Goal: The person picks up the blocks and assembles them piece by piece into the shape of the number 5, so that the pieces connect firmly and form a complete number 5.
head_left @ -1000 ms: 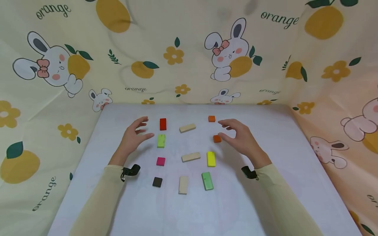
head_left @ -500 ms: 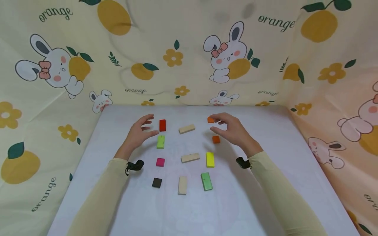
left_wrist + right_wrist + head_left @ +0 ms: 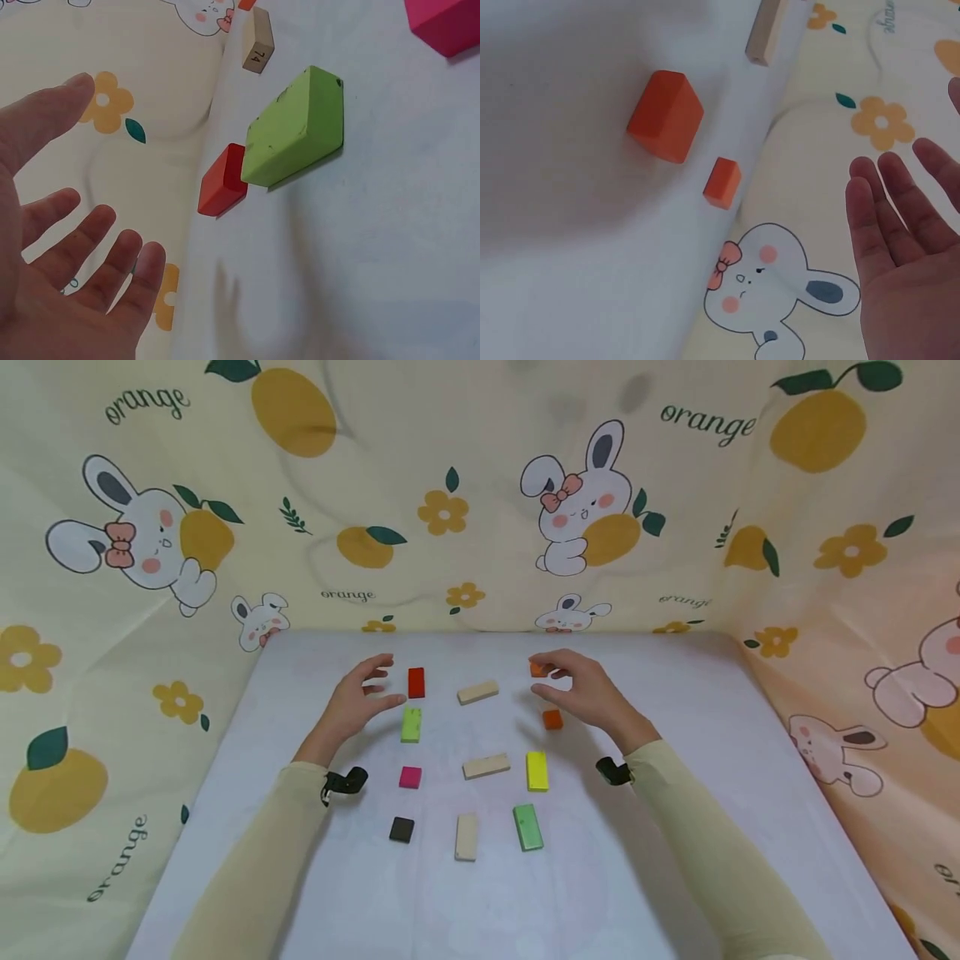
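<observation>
My left hand [image 3: 356, 697] hovers with loosely spread fingers beside a red block [image 3: 416, 682] and a lime green block [image 3: 411, 725], holding nothing. The left wrist view shows a gap between its fingers and the lime block [image 3: 296, 127]. My right hand [image 3: 585, 689] is likewise raised and empty. In the head view its fingertips partly cover the far orange block [image 3: 537, 669]; a nearer orange block [image 3: 552, 720] lies just below the hand. From the right wrist, both orange blocks sit on the table, apart from the fingers [image 3: 907, 202].
On the white table [image 3: 337, 893] lie three plain wooden blocks [image 3: 477, 692], a pink block [image 3: 410, 777], a black block [image 3: 402, 830], a yellow block [image 3: 537, 772] and a green block [image 3: 528, 827]. A patterned cloth [image 3: 480, 468] rises behind and at both sides.
Both hands have moved inward; the right one also shifted slightly away from me, over the far orange block in the head view. The blocks stay in place.
</observation>
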Available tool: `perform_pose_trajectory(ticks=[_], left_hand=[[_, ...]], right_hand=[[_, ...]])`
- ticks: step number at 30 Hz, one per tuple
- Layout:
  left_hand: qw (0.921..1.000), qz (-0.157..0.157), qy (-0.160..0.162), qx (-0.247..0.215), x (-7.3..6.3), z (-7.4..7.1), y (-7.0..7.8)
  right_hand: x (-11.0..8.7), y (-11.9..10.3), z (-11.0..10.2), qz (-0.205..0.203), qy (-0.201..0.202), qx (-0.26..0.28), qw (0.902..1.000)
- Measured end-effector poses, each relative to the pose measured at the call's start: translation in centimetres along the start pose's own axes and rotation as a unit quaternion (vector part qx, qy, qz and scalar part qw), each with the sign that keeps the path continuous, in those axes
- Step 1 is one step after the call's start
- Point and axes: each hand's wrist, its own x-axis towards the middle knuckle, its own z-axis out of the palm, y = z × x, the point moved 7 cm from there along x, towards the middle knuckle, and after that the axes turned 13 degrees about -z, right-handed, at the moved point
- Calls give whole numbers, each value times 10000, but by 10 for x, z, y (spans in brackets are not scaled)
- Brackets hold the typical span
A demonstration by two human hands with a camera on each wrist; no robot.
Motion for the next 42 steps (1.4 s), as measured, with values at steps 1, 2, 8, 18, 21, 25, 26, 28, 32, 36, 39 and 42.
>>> perform_pose_trajectory(ticks=[1, 2, 8, 18, 21, 25, 26, 28, 32, 36, 39, 42], left_hand=[[10000, 12, 4, -15, 1, 0, 0], [10000, 10, 10, -15, 2, 0, 0], [9994, -254, -91, 213, 10, 3, -9], [9981, -486, -115, 349, 17, 7, -13], [9983, -477, -128, 324, 19, 9, -12], [9980, -525, -181, 295, 22, 12, -13], [9980, -537, -188, 288, 23, 12, -13], [9980, -533, -204, 282, 25, 13, -15], [9981, -496, -204, 286, 27, 13, -17], [9978, -527, -241, 324, 29, 14, -19], [9977, -539, -254, 337, 32, 13, -19], [9973, -572, -272, 382, 34, 12, -18]], right_hand=[[2, 0, 0, -8, 4, 7, 10000], [4, 1, 0, 9, 11, 18, 10000], [9, 6, 9, 102, -106, 230, 9996], [14, 17, 16, 259, -148, 267, 9992], [15, 20, 15, 291, -113, 260, 9992], [14, 23, 17, 339, -143, 323, 9988], [13, 24, 19, 353, -157, 333, 9987], [13, 25, 21, 372, -180, 352, 9985], [14, 26, 25, 395, -216, 448, 9980], [18, 25, 28, 407, -275, 483, 9976], [21, 24, 27, 361, -244, 457, 9980], [24, 25, 28, 298, -180, 493, 9982]])
